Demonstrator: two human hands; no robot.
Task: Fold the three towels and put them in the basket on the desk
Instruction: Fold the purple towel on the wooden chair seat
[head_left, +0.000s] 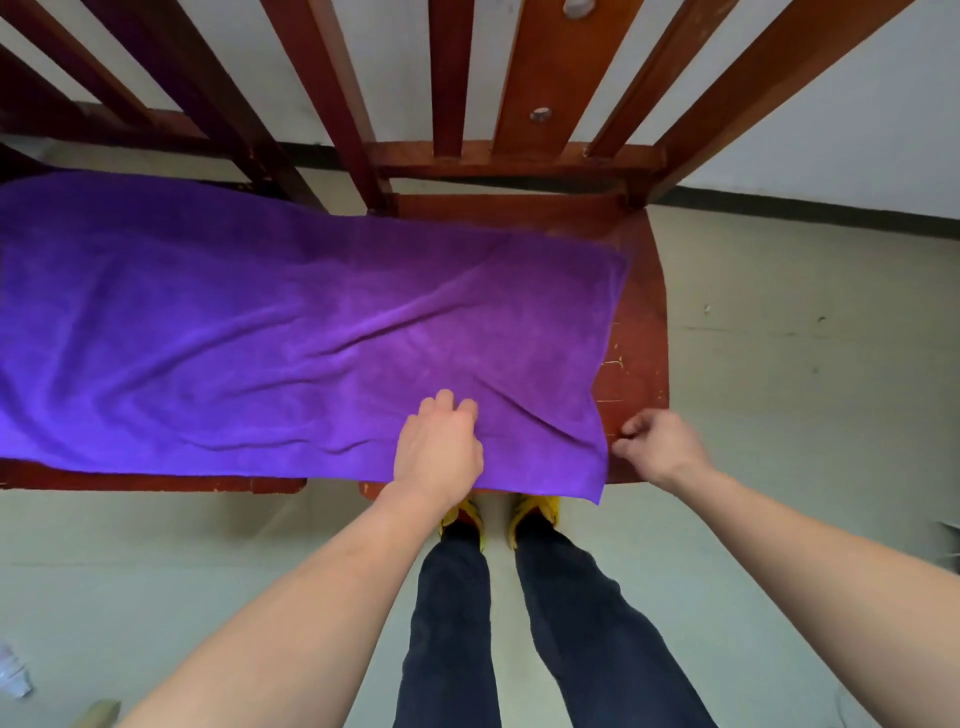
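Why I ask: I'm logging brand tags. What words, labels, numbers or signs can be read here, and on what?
No text can be read.
purple towel: no tag or print in view.
wooden chair: only scratches and bolt heads, no lettering.
yellow shoes: no legible mark.
clear item at the lower left edge: too blurred to tell whether it bears text.

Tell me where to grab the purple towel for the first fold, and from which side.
Pinch the towel at its near right corner, coming in from the front right, beside the right hand. That corner hangs past the front edge of the chair seat, so fingers can slip under it. The rest lies flat on the wood.
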